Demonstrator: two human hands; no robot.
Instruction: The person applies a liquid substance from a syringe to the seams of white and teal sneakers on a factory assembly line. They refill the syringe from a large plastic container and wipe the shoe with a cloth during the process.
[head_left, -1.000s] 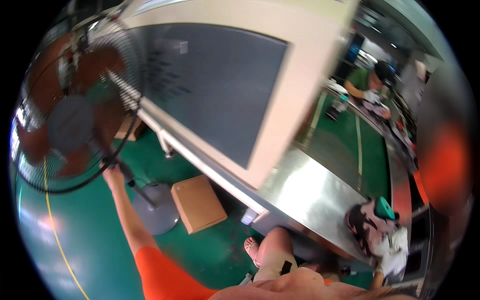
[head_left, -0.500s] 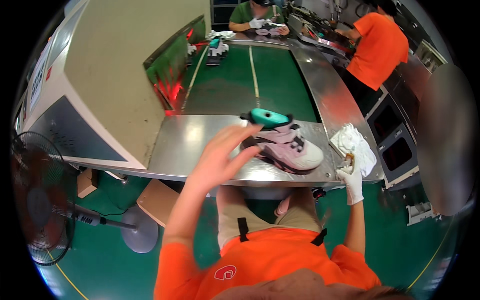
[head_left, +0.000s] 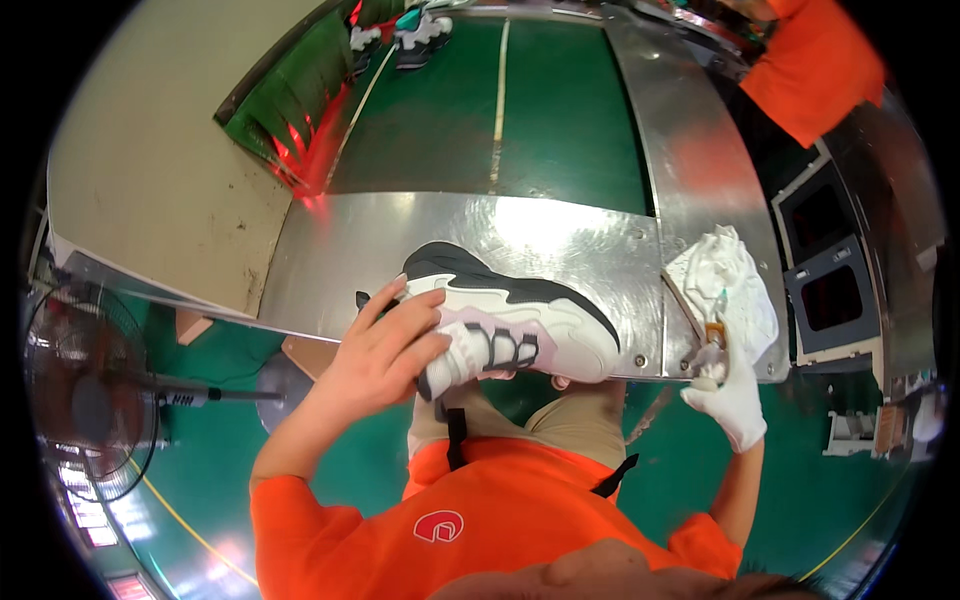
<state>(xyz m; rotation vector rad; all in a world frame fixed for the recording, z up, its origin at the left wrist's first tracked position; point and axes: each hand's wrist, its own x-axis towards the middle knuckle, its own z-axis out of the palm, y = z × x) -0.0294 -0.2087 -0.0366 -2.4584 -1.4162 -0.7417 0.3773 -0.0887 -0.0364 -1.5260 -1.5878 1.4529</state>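
Observation:
A white, pale pink and black sneaker (head_left: 550, 325) lies tipped on its side at the near edge of the metal tabletop. Its black sole faces away from me and its toe points right. My bare left hand (head_left: 385, 345) grips it around the heel and collar. In a white glove, my right hand (head_left: 730, 398) is closed around a small clear bottle (head_left: 710, 362) with an amber neck and a thin tip. That hand is by the table's near right corner, just below a crumpled white cloth (head_left: 735, 275), and apart from the sneaker.
Beyond the metal tabletop (head_left: 340, 240) runs a green conveyor belt (head_left: 560, 120), with more sneakers (head_left: 415, 42) at its far left. A large beige machine (head_left: 170, 170) with green flaps stands left. A fan (head_left: 90, 390) is at lower left. An orange-shirted person (head_left: 815, 70) works at far right.
The sneaker has been tipped over from upright, and the teal piece at its collar is out of sight. My left hand has taken hold of it. My right hand has moved slightly right.

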